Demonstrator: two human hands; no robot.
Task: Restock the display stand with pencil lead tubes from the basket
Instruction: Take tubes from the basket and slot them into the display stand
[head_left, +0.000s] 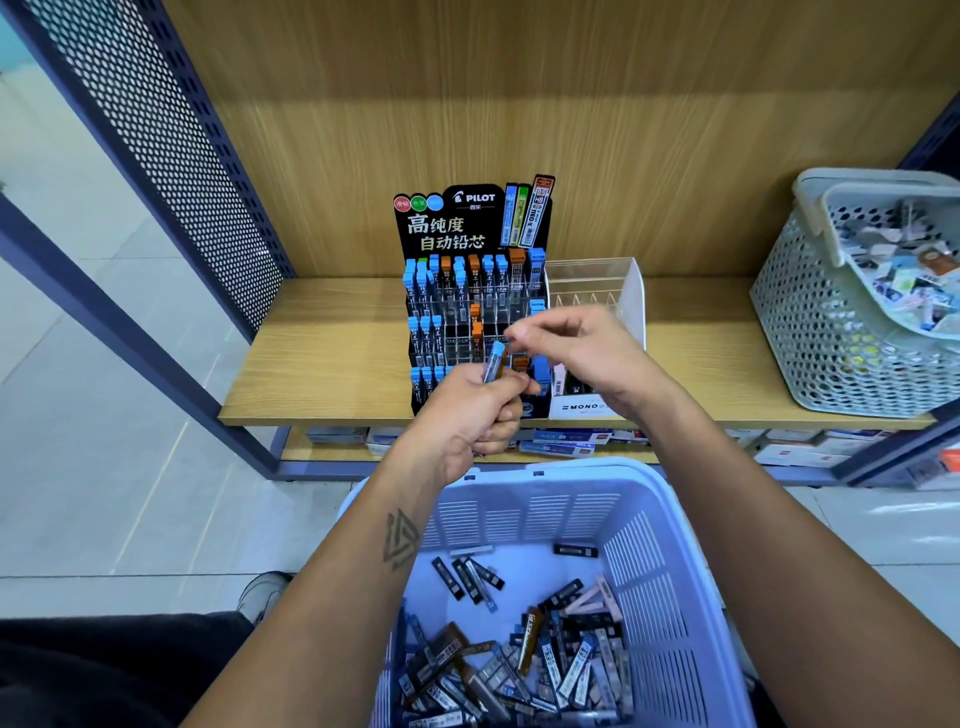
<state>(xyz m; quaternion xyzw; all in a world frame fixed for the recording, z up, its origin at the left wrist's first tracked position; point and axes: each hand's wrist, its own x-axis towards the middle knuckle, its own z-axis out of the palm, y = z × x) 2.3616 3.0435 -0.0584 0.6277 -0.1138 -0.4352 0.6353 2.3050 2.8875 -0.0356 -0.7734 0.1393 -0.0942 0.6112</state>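
**A:** Entry. Where's the tube?

**B:** A blue-capped lead tube (494, 362) stands in my left hand (475, 410), cap up, long axis near upright and leaning slightly right. The fingers are curled round its lower end, and there may be more tubes bunched in that fist; I can't separate them. It sits just in front of the display stand (475, 291), level with the lower rows.

**A:** And the right hand?

**B:** My right hand (576, 343) is above and to the right of the tube, fingertips (519, 332) drawn together just beside the cap. The tips are blurred, so I can't tell whether they pinch anything.

**A:** Which relation matters next?

**B:** The cap points up toward the right fingertips, so the right hand is the nearer one to take it. Judgement: the empty slots show in the middle rows, directly behind the tube, so a short carry forward with the axis kept upright should seat it.

**A:** Supply?

**B:** The basket (670, 545) below my forearms holds plenty of loose tubes. A second, grey basket (810, 332) sits on the shelf (322, 364), well apart to the right.
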